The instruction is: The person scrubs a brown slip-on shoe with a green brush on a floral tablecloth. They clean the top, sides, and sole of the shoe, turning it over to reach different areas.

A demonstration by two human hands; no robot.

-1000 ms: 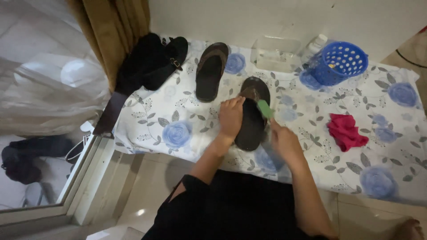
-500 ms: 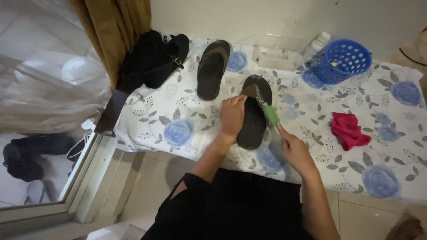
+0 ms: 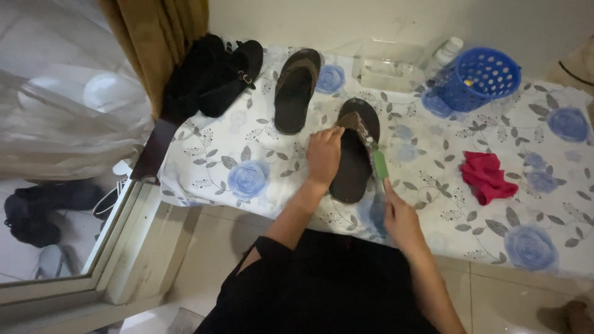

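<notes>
A dark brown flip-flop (image 3: 355, 162) lies on the white sheet with blue roses (image 3: 247, 148). My left hand (image 3: 324, 154) presses on the left side of this sandal, fingers curled over its edge. My right hand (image 3: 401, 216) grips the handle of a green brush (image 3: 378, 162), whose head rests on the sandal's right strap. A second dark flip-flop (image 3: 296, 90) lies farther back to the left.
Black shoes (image 3: 213, 77) sit at the back left by a brown curtain (image 3: 158, 37). A clear plastic tub (image 3: 390, 65), a white bottle (image 3: 445, 52) and a blue basket (image 3: 477, 77) stand at the back. A red cloth (image 3: 487, 177) lies to the right.
My right hand has drawn back toward me, and the green brush has slid down along the right side of the sandal. My left hand stays on the sandal.
</notes>
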